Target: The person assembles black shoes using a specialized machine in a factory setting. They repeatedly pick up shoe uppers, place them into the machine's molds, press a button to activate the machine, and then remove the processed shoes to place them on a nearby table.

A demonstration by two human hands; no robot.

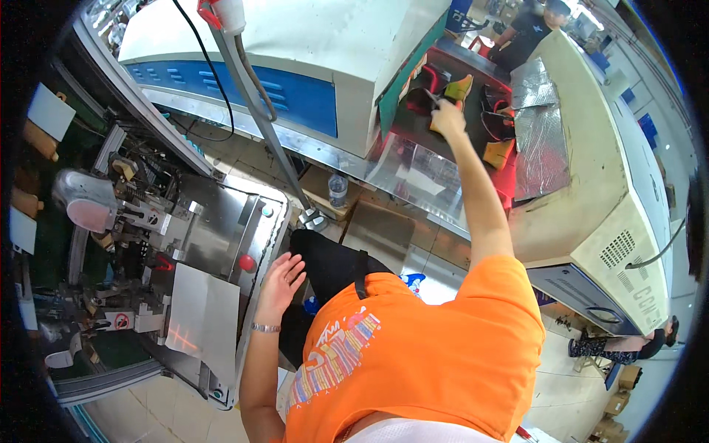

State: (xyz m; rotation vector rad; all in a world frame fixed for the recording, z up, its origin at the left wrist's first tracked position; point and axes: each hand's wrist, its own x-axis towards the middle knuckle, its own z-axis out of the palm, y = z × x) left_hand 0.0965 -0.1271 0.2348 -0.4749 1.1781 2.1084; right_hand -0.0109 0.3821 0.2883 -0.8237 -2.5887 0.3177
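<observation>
My right hand [448, 120] reaches out to the far conveyor [411, 127], its fingers closed on a shoe last with a dark upper [421, 100]. The hand covers part of it. Beside it on the conveyor stand a yellow last [459, 88], dark shoe uppers [496, 125] and an orange-yellow last [498, 153]. My left hand [280, 283] is raised at the edge of the machine on the left, fingers apart and nothing in it. Close by are the machine's red button [247, 263] and a white sheet [202, 319].
A shoe machine [88, 203] with metal clamps stands left. A white and blue housing [244, 81] lies ahead, a cream housing [591, 199] to the right. A metal pole [267, 133] rises between, near a plastic bottle [337, 190]. Another person [528, 37] stands beyond the conveyor.
</observation>
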